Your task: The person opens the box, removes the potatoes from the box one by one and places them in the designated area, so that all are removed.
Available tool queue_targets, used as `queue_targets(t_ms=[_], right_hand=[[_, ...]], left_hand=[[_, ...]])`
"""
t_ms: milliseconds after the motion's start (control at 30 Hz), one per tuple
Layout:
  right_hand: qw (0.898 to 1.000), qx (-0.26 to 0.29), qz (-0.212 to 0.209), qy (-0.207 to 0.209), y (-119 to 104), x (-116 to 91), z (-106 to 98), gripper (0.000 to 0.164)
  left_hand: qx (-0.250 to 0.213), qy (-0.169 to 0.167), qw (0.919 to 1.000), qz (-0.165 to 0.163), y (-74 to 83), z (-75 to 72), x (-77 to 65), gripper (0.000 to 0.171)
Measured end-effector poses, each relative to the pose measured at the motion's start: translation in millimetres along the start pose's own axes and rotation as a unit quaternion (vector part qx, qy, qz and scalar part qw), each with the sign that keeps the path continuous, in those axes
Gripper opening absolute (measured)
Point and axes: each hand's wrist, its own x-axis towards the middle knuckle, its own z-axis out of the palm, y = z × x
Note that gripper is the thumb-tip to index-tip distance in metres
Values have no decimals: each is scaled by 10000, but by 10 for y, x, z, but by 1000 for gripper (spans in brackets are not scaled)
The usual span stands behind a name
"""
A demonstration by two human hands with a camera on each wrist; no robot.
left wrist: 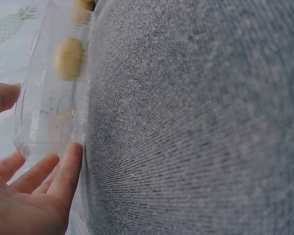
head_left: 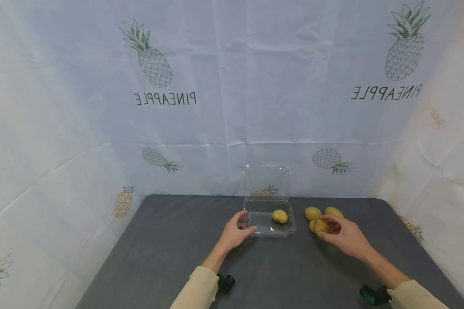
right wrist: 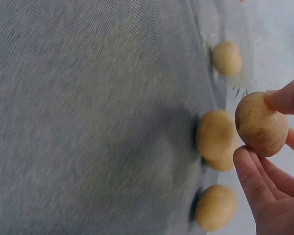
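Observation:
A clear plastic clamshell box [head_left: 270, 231] stands with its lid [head_left: 267, 178] raised at the back, and one potato [head_left: 280, 216] lies inside toward its right. My left hand [head_left: 233, 233] is at the box's left end, fingers spread and fingertips right at its wall in the left wrist view. To the right of the box, my right hand [head_left: 348, 236] pinches a potato [right wrist: 261, 124] between thumb and fingertips, lifted above the table. Close by lie three more potatoes: one at back left [head_left: 312, 213], one at back right [head_left: 334, 211], one partly hidden behind the held potato.
A dark grey cloth covers the table [head_left: 170, 257]. Behind it and at both sides hang pale sheets [head_left: 232, 107] printed with pineapples. A black strap device [head_left: 226, 283] is on the left wrist, and another [head_left: 375, 296] on the right.

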Motion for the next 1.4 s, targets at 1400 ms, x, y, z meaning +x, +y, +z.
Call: queue_targets(t_ms=[1400], right_hand=[[9951, -867, 343, -320, 351, 111, -137, 42]], left_hand=[[-101, 39, 9999, -36, -1, 22, 4, 71]])
